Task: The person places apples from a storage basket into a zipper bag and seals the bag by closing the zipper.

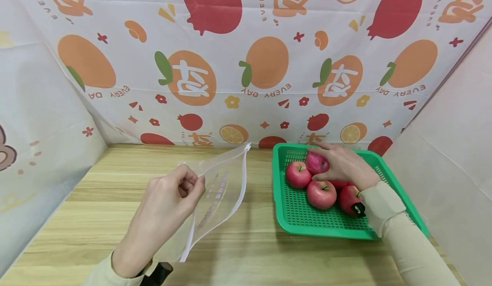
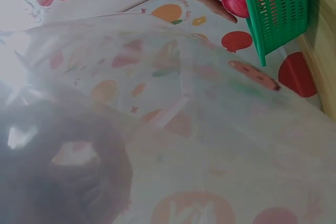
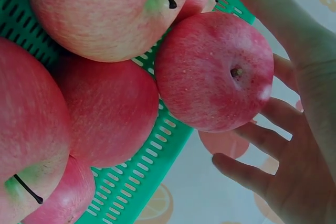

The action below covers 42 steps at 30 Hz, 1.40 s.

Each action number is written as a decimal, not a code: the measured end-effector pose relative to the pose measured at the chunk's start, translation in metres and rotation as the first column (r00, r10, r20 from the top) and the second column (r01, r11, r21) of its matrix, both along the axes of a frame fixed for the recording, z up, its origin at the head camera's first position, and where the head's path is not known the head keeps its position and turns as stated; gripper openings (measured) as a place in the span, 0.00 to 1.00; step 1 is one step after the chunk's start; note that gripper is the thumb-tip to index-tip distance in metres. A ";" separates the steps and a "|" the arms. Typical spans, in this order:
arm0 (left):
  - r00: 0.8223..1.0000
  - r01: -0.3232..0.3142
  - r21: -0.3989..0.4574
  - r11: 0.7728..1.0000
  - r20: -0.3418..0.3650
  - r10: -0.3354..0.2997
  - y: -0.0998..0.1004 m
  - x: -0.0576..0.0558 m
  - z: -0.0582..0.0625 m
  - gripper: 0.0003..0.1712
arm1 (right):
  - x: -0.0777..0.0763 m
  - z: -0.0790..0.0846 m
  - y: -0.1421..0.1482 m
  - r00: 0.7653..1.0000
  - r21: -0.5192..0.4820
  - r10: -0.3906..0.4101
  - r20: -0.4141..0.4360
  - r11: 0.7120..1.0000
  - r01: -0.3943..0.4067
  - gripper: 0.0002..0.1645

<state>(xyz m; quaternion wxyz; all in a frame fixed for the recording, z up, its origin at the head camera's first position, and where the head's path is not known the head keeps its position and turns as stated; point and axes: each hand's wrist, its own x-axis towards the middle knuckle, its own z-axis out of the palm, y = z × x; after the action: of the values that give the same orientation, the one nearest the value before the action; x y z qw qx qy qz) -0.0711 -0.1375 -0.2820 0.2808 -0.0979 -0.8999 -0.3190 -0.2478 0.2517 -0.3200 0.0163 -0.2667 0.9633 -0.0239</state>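
My left hand point(image 1: 163, 207) pinches the edge of a clear zip bag point(image 1: 221, 192) between thumb and fingertips. The bag's mouth gapes, edged by a white zip strip with a slider at its upper end. In the left wrist view the bag's film point(image 2: 173, 98) covers most of the picture, and the hand behind it is blurred. My right hand point(image 1: 342, 164) reaches into a green basket point(image 1: 282, 217), its fingers spread around a dark pink apple point(image 3: 215, 72). The right wrist view shows the thumb apart from this apple and some fingers partly hidden behind it.
Other red apples lie in the basket, among them one at the left point(image 1: 298, 175), one in front point(image 1: 321, 195) and one by the right wrist point(image 1: 349, 200). The basket stands on a wooden table point(image 1: 246, 256). A fruit-print cloth point(image 1: 230, 72) hangs behind.
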 end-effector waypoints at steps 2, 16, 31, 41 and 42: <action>1.000 0.005 0.008 1.000 0.011 -0.005 0.000 0.000 0.000 0.12 | 0.000 -0.001 -0.001 1.000 -0.005 -0.012 0.021 1.000 0.013 0.55; 0.999 0.028 0.010 1.000 0.043 -0.028 0.003 0.001 0.001 0.13 | -0.003 -0.009 -0.002 0.997 -0.038 -0.033 0.076 0.999 0.036 0.51; 0.999 0.046 0.006 0.999 0.016 -0.046 0.002 0.001 -0.001 0.14 | -0.001 -0.014 -0.004 0.999 -0.041 -0.011 0.054 0.999 0.014 0.48; 0.999 0.047 0.015 0.999 0.020 -0.047 0.001 0.003 -0.002 0.13 | 0.004 -0.013 -0.006 1.000 -0.060 -0.017 0.024 0.998 0.019 0.48; 0.999 0.046 0.016 0.999 0.021 -0.046 0.001 0.003 -0.002 0.13 | 0.005 -0.012 -0.007 1.000 -0.064 -0.019 0.022 0.998 0.020 0.48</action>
<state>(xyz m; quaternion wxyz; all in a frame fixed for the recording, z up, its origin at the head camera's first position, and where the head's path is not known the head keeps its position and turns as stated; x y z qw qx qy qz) -0.0679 -0.1363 -0.2843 0.2647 -0.1131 -0.8978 -0.3334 -0.2428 0.2449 -0.3324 0.0176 -0.2573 0.9645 -0.0576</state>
